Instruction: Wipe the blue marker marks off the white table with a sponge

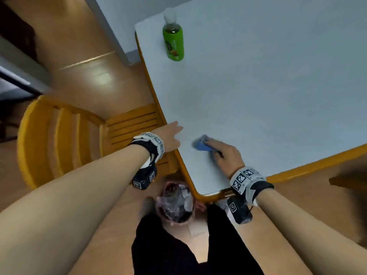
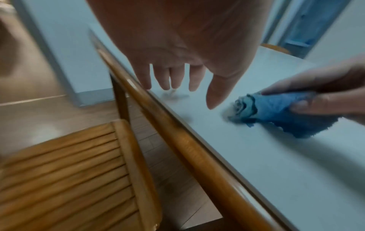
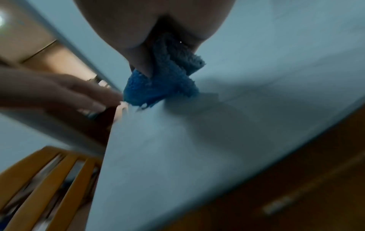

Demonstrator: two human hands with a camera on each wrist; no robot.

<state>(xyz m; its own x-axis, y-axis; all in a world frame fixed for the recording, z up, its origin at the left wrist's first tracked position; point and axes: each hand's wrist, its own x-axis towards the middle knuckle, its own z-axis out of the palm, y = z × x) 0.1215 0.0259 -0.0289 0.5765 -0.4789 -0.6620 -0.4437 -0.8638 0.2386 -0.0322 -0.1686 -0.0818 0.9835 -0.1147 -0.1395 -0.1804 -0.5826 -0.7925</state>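
The right hand (image 1: 225,155) grips a crumpled blue cloth (image 1: 201,144) against the white table (image 1: 278,86) at lower centre — the left hand (image 1: 170,136), fingers straight and slightly spread, rests at the table's edge.

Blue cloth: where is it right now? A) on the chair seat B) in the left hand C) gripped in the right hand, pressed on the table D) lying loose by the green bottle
C: the right hand grips the blue cloth against the table; the left hand is open at the table edge, holding nothing.
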